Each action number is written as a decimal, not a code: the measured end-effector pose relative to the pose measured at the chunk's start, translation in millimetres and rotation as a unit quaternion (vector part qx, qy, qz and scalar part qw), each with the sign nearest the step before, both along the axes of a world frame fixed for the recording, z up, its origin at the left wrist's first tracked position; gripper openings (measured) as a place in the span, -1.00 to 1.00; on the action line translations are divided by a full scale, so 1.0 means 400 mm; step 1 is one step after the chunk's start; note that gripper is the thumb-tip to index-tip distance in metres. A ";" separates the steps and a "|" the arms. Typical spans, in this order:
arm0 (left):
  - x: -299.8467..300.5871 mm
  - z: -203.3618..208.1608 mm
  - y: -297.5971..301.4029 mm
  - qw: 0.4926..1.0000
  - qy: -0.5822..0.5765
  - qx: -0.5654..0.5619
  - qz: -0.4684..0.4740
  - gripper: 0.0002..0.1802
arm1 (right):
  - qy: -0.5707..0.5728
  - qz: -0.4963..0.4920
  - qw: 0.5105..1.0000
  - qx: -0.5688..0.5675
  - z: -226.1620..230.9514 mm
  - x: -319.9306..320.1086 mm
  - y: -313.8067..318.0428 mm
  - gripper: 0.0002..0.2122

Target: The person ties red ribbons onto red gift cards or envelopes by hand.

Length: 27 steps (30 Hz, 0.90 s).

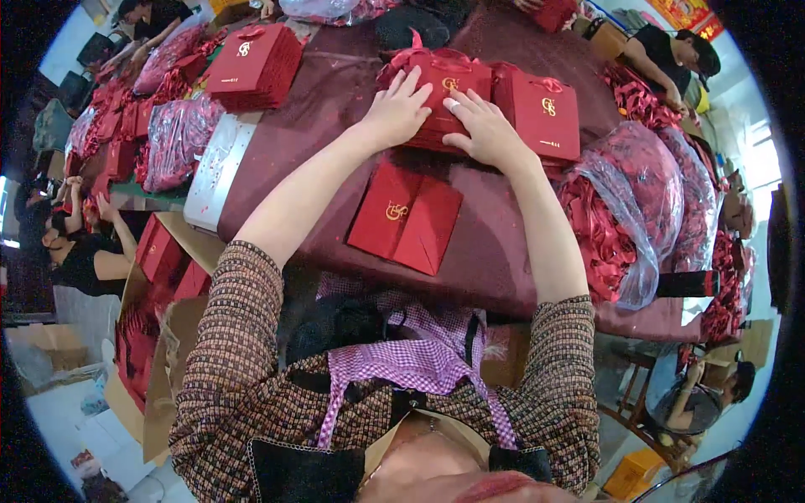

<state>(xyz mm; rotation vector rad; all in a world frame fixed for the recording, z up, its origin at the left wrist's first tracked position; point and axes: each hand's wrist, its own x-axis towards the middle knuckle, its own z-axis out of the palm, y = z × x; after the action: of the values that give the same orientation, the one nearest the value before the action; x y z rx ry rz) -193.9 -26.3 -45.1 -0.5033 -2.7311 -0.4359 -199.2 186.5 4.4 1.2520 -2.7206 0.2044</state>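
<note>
My left hand (399, 109) lies on the left side of a stack of red paper gift bags (444, 70), its fingers stretched out and spread. On the front right of that stack rests my right hand (488, 132), also open, with a white wrap on one finger. My hands partly hide the stack, which has a gold emblem and red ribbon at its top. A second stack of red gift bags (545, 117) stands close on the right. Nearer to me, a single red gift bag (404, 218) lies flat and folded on the dark red tablecloth (319, 159), touched by neither hand.
Another pile of red gift bags (256, 67) sits at the far left. Clear plastic sacks of red ribbon (625, 201) crowd the table's right side. A cardboard box (172, 260) with red bags stands low on the left. Other people work around the tables.
</note>
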 end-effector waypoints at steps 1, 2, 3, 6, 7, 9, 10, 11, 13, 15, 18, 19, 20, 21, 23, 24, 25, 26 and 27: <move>0.009 -0.011 0.003 1.000 -0.011 -0.012 0.010 -0.45 | -0.005 -0.005 1.000 0.006 -0.009 0.003 -0.004 -0.40; 0.015 -0.020 0.006 1.000 -0.018 -0.013 0.009 -0.45 | -0.013 -0.006 1.000 0.006 -0.021 0.006 -0.004 -0.40; 0.019 -0.028 0.008 1.000 -0.021 -0.011 0.013 -0.45 | 0.004 -0.008 1.000 -0.002 -0.035 0.010 -0.005 -0.40; 0.012 -0.040 0.008 1.000 0.002 0.007 0.006 -0.45 | 0.058 0.003 0.998 -0.027 -0.060 -0.001 -0.002 -0.42; 0.007 -0.039 0.007 1.000 -0.004 0.013 0.006 -0.45 | 0.072 0.007 0.997 -0.035 -0.072 -0.012 -0.001 -0.42; -0.006 -0.023 -0.002 0.999 0.020 0.043 -0.004 -0.44 | 0.076 0.024 0.994 -0.078 -0.055 -0.020 -0.007 -0.42; -0.014 -0.012 -0.005 0.998 0.016 0.058 -0.005 -0.43 | 0.057 0.022 0.994 -0.088 -0.039 -0.021 -0.010 -0.41; -0.011 0.004 0.001 0.990 0.110 0.088 -0.009 -0.50 | 0.067 0.001 0.992 -0.103 -0.026 -0.010 -0.010 -0.42; 0.013 0.055 0.024 0.980 0.093 0.174 -0.020 -0.55 | 0.145 0.001 0.982 -0.119 0.003 0.018 0.011 -0.41; 0.050 0.114 0.008 0.959 0.159 0.220 -0.085 -0.62 | 0.178 -0.008 0.970 -0.166 0.026 0.060 0.039 -0.43; 0.195 0.146 -0.015 0.961 0.193 0.195 0.010 -0.74 | 0.167 -0.037 0.952 -0.254 0.034 0.171 0.090 -0.54; 0.238 0.128 -0.048 0.975 0.134 0.174 0.015 -0.74 | 0.150 -0.045 0.950 -0.271 0.019 0.206 0.116 -0.57; 0.287 0.108 -0.050 0.980 0.100 0.165 0.050 -0.69 | 0.133 -0.062 0.946 -0.289 0.000 0.239 0.145 -0.65; 0.322 0.080 -0.055 0.986 0.044 0.142 0.073 -0.66 | 0.113 -0.094 0.947 -0.287 -0.018 0.268 0.180 -0.69; 0.366 0.035 -0.051 0.990 -0.042 0.084 0.103 -0.60 | 0.090 -0.158 0.937 -0.299 -0.040 0.316 0.253 -0.80; 0.382 0.021 -0.050 0.990 -0.069 0.051 0.114 -0.58 | 0.076 -0.176 0.928 -0.321 -0.044 0.329 0.284 -0.81; 0.395 0.003 -0.043 0.989 -0.062 0.056 0.119 -0.54 | 0.063 -0.193 0.918 -0.340 -0.043 0.341 0.319 -0.81; 0.401 0.004 -0.032 0.990 -0.063 0.057 0.116 -0.54 | 0.103 -0.224 0.917 -0.313 -0.043 0.349 0.345 -0.84; 0.406 0.009 -0.017 0.991 -0.046 0.033 0.124 -0.53 | 0.093 -0.244 0.910 -0.322 -0.044 0.365 0.365 -0.84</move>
<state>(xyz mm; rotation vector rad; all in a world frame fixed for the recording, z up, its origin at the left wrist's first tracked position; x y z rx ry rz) -31.5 -33.2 -41.4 -0.1263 -2.8084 -0.4917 -53.3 332.5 -13.2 0.3776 -2.3803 0.7903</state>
